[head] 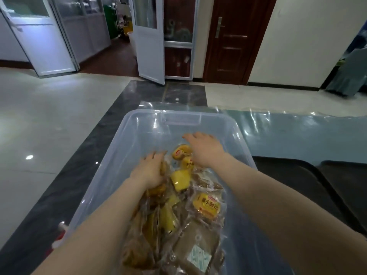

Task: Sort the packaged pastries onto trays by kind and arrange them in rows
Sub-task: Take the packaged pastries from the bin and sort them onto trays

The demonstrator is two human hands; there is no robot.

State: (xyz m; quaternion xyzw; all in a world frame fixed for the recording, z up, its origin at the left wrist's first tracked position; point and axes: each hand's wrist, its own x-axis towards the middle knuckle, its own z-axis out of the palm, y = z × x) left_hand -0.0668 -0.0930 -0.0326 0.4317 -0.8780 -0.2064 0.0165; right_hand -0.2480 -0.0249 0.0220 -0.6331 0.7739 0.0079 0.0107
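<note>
Your left hand is down in the clear bin, fingers curled round a brown pastry pack. Right hand lies flat, fingers spread, over the yellow packs just under it toward you. It's nearer those. Mixed pile runs lengthwise toward you. Readable label: 小面包 on one yellow pack. No tray identifiable.

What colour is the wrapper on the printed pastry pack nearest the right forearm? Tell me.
Yellow-orange with dark lettering and a red logo: printed pastry pack, head view.
</note>
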